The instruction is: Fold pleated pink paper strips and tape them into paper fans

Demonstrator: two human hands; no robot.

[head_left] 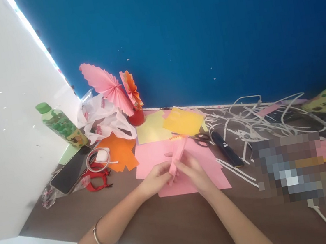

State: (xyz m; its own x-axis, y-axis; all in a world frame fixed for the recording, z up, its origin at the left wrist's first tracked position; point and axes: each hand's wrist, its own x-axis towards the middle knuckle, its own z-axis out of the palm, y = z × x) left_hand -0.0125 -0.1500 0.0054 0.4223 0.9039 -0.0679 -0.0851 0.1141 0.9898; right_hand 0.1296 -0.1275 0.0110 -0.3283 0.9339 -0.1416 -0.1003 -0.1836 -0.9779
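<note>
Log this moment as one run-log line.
left hand: grips pleated pink paper fan | right hand: pinches the same fan | under: pink sheet on brown table | nearby: scissors, yellow sheets

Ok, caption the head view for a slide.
Both hands, left and right, pinch a pleated pink paper fan above flat pink paper sheets on a brown table.

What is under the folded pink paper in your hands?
Flat pink sheets lie on the brown table under the folded pink paper, which the left hand and right hand both pinch. The hands hide whatever lies directly below.
</note>
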